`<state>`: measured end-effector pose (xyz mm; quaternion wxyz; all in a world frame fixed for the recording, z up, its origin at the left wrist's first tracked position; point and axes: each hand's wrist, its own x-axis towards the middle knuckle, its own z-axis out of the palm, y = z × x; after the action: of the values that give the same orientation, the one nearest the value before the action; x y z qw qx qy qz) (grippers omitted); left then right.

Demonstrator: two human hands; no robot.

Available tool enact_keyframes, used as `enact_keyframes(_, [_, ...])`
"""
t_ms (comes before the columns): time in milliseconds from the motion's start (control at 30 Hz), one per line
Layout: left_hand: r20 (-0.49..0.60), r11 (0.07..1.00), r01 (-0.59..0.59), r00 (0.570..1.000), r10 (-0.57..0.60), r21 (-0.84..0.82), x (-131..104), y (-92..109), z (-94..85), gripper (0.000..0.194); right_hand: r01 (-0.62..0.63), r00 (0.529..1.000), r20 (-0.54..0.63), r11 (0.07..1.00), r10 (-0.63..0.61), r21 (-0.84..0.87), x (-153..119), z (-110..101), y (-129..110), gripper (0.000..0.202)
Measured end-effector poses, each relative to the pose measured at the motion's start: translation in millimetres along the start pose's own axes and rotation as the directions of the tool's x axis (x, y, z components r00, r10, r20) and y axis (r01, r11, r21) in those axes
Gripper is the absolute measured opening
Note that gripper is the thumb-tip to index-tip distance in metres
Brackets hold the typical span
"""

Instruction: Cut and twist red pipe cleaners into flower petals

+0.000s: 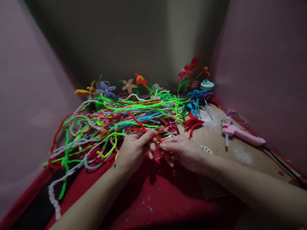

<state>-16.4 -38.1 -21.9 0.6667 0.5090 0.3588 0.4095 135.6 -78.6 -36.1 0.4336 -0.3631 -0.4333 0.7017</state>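
Note:
A red pipe cleaner (136, 120) runs between both hands near the middle of the view, its free end pointing up and left. My left hand (137, 145) pinches it between thumb and fingers. Close beside it, my right hand (182, 151) is closed on the same red piece, fingertips nearly touching the left ones. Just behind the hands lies a big pile of colourful pipe cleaners (144, 107), mostly green, pink, red and blue. To the right of the pile is a small bundle of bent red pieces (193, 124).
A pink glue gun (242, 134) with a black cord rests on a brown board (218, 126) at the right. Pipe-cleaner flowers (106, 89) stand behind the pile. A light-blue round container (207, 85) is at the back right. Red cloth (148, 191) covers the front.

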Motion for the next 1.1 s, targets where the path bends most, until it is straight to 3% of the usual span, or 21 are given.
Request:
enact_keyframes(167, [0.026, 0.998, 0.048, 0.999, -0.047, -0.038, -0.8, 0.6, -1.3, 0.021, -0.229, 0.961, 0.213, 0.94, 0.177, 0.251, 2.4, -7.4, 2.2, 0.03])
enact_keyframes(367, [0.047, 0.998, 0.018, 0.999, -0.016, -0.053, -1.3, 0.6, -1.4, 0.023, -0.306, 0.951, 0.187, 0.827, 0.245, 0.472, 3.6, -10.7, 3.2, 0.019])
enact_keyframes(533, [0.005, 1.0, -0.024, 1.0, 0.024, 0.012, -4.7, 5.7, 1.0, 0.022, -0.27, 0.963, 0.122, 0.867, 0.24, 0.419, 3.1, -5.2, 5.6, 0.011])
enact_keyframes(667, [-0.131, 0.987, -0.059, 0.988, 0.08, 0.151, -8.0, 11.1, 5.0, 0.02, -0.279, 0.96, 0.088, 0.9, 0.266, 0.334, 2.9, -1.1, 8.4, 0.014])
enact_keyframes(800, [-0.254, 0.983, -0.028, 0.964, 0.074, 0.182, -9.1, 15.0, 4.5, 0.021, -0.219, 0.975, 0.101, 0.945, 0.2, 0.243, 1.2, 2.1, 11.7, 0.02])
enact_keyframes(900, [-0.297, 0.969, -0.068, 0.945, 0.139, 0.236, -8.3, 17.7, 0.1, 0.023, -0.177, 0.983, 0.07, 0.969, 0.168, 0.171, -0.5, 3.1, 11.7, 0.027])
enact_keyframes(1000, [-0.297, 0.945, -0.101, 0.934, 0.198, 0.312, -6.3, 19.2, -5.5, 0.028, -0.139, 0.99, 0.017, 0.983, 0.138, 0.122, -1.4, 2.6, 9.5, 0.029])
enact_keyframes(1100, [-0.154, 0.97, -0.085, 0.98, 0.122, 0.228, -4.3, 17.3, -9.2, 0.024, -0.073, 0.996, -0.033, 0.986, 0.079, 0.149, -1.3, 1.4, 7.1, 0.027])
